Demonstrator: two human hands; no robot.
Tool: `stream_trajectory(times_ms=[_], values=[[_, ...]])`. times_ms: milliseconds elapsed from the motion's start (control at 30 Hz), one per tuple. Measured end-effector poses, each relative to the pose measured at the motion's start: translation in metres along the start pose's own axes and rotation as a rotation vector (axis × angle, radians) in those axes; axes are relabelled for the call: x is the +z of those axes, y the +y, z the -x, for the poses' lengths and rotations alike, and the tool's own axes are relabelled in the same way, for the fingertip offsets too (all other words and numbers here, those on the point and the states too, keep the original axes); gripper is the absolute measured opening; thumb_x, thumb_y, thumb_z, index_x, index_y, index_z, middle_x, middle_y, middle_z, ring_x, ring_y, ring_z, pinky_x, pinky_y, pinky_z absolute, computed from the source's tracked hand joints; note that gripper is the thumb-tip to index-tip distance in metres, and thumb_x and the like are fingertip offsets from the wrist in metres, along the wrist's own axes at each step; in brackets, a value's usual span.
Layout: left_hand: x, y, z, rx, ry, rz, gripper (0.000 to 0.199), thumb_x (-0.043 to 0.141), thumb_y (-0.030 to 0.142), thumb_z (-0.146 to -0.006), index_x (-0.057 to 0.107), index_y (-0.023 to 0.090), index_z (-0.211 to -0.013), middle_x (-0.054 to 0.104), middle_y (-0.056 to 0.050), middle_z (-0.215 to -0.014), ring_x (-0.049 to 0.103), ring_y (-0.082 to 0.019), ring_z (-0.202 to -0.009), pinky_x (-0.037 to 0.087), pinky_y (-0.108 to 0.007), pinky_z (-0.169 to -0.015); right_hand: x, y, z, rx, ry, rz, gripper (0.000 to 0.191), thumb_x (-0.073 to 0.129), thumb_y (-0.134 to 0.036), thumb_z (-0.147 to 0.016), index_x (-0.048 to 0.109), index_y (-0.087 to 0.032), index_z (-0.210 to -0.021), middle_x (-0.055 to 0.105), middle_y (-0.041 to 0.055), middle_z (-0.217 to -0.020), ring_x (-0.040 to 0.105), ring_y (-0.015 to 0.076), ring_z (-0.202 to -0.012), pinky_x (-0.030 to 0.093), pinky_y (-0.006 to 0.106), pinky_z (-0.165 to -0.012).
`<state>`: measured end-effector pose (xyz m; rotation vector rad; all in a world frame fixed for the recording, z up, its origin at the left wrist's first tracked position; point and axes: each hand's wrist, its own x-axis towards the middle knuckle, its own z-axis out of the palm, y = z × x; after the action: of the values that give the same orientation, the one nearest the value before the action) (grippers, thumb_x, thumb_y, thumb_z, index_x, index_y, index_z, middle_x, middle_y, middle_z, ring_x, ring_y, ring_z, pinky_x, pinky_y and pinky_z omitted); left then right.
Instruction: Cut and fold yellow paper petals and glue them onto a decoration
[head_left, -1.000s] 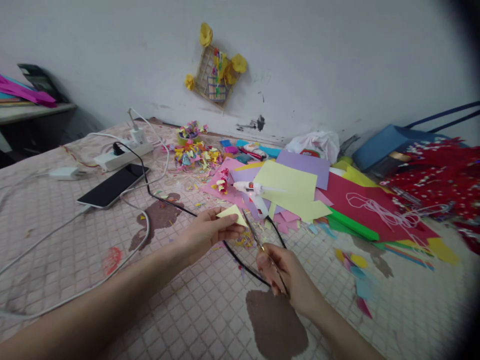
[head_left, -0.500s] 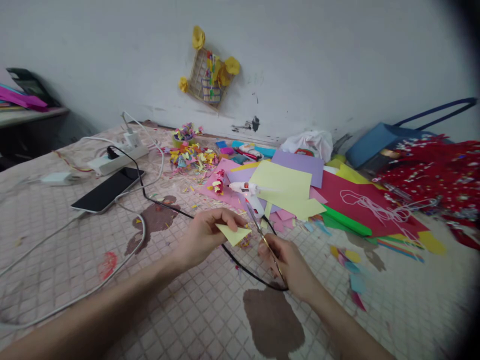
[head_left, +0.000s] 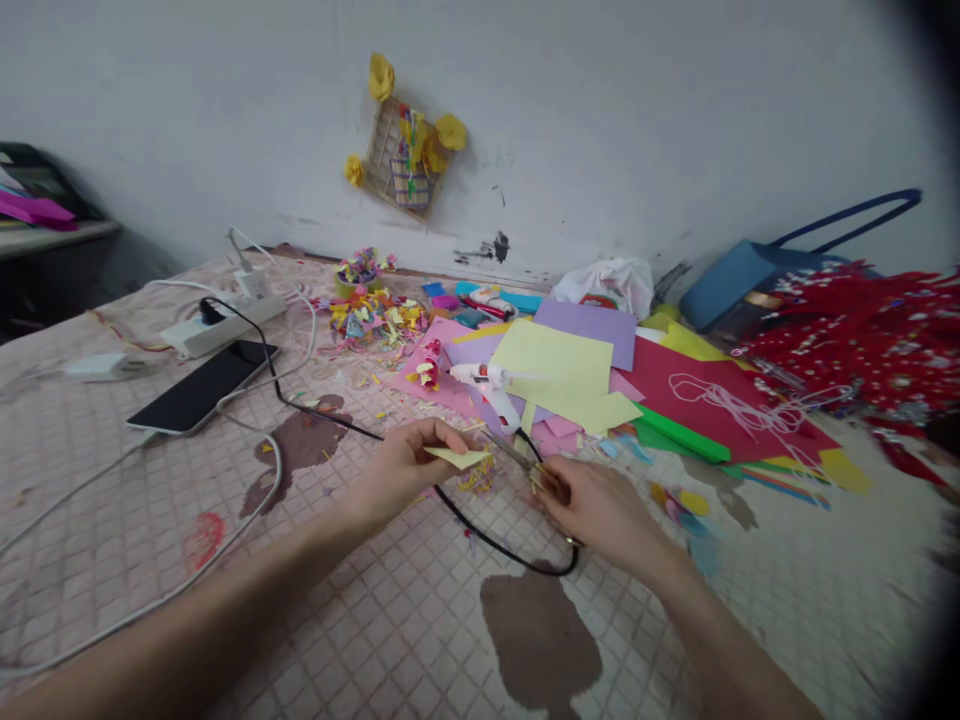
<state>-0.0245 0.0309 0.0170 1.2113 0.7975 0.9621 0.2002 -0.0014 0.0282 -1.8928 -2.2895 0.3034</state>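
Between the thumb and fingers of my left hand [head_left: 409, 465] is a small folded piece of pale yellow paper [head_left: 459, 458], seen nearly edge-on. My right hand [head_left: 592, 500] holds scissors [head_left: 512, 452] by the handles, their blades pointing left toward the paper without touching it. Small yellow scraps [head_left: 478, 476] lie on the table beneath the gap between my hands. A white glue gun [head_left: 491, 388] rests just beyond, on coloured sheets. Its black cable [head_left: 487, 538] loops below both hands.
Coloured sheets [head_left: 555, 360] and white string [head_left: 750, 405] spread to the right, near a blue bag [head_left: 742, 280] and red decorations [head_left: 862, 340]. On the left are a phone [head_left: 202, 387], a power strip [head_left: 217, 325] and white cables. Paper bits [head_left: 379, 315] are piled at the back.
The scissors have turned from steep to flatter, now aimed left. The paper has tilted to show less of its face. The whole view has shifted slightly.
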Motion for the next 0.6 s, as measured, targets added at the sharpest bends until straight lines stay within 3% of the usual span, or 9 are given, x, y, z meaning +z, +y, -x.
stream_trajectory(times_ms=[133,267,367,500,567,600], values=[[-0.001,-0.008,-0.003,-0.115,0.054,0.082,0.017,0.070,0.018,-0.066,0.055,0.014,-0.074,0.064,-0.001,-0.074,0.060,-0.011,-0.068,0.044,-0.022,-0.066,-0.016,0.030,-0.004,0.117,0.016,0.092,0.018,0.055,-0.039,-0.076,0.055,-0.022,-0.071,0.061,0.0003,-0.064,0.053,0.0158,-0.057,0.021,0.024,-0.048],[-0.001,-0.015,-0.002,-0.154,0.038,0.055,0.019,0.069,0.024,-0.069,0.056,0.014,-0.077,0.060,0.002,-0.065,0.054,-0.008,-0.058,0.041,-0.019,-0.057,-0.022,0.060,-0.008,0.276,0.010,0.193,0.022,0.051,-0.041,-0.079,0.056,-0.020,-0.072,0.062,0.0029,-0.063,0.053,0.0168,-0.055,0.021,0.025,-0.047],[0.001,-0.015,0.000,-0.176,0.009,0.025,0.020,0.069,0.026,-0.069,0.056,0.013,-0.076,0.058,0.002,-0.063,0.052,-0.008,-0.055,0.040,-0.018,-0.055,-0.021,0.074,-0.010,0.308,0.028,0.184,0.024,0.049,-0.041,-0.080,0.060,-0.019,-0.078,0.063,0.0054,-0.068,0.056,0.0189,-0.060,0.025,0.026,-0.049],[0.006,-0.009,0.003,-0.229,-0.043,0.000,0.022,0.068,0.031,-0.070,0.058,0.013,-0.074,0.063,-0.001,-0.065,0.053,-0.008,-0.054,0.041,-0.019,-0.054,-0.020,0.068,-0.010,0.252,0.219,0.149,0.025,0.049,-0.038,-0.081,0.062,-0.017,-0.080,0.063,0.0088,-0.079,0.057,0.0218,-0.072,0.033,0.028,-0.056],[0.008,-0.007,0.004,-0.246,-0.058,-0.039,0.022,0.067,0.033,-0.070,0.059,0.013,-0.073,0.063,-0.001,-0.065,0.053,-0.008,-0.053,0.041,-0.018,-0.053,-0.017,0.050,-0.010,0.157,0.290,-0.017,0.022,0.049,-0.035,-0.082,0.062,-0.017,-0.082,0.063,0.0079,-0.081,0.057,0.0206,-0.074,0.037,0.028,-0.061],[0.009,-0.008,0.005,-0.252,-0.069,-0.063,0.022,0.067,0.034,-0.070,0.058,0.013,-0.072,0.063,-0.001,-0.063,0.053,-0.008,-0.051,0.040,-0.018,-0.051,-0.014,0.038,-0.009,0.076,0.260,-0.172,0.021,0.048,-0.034,-0.083,0.062,-0.018,-0.084,0.063,0.0066,-0.081,0.057,0.0191,-0.073,0.039,0.028,-0.063]])
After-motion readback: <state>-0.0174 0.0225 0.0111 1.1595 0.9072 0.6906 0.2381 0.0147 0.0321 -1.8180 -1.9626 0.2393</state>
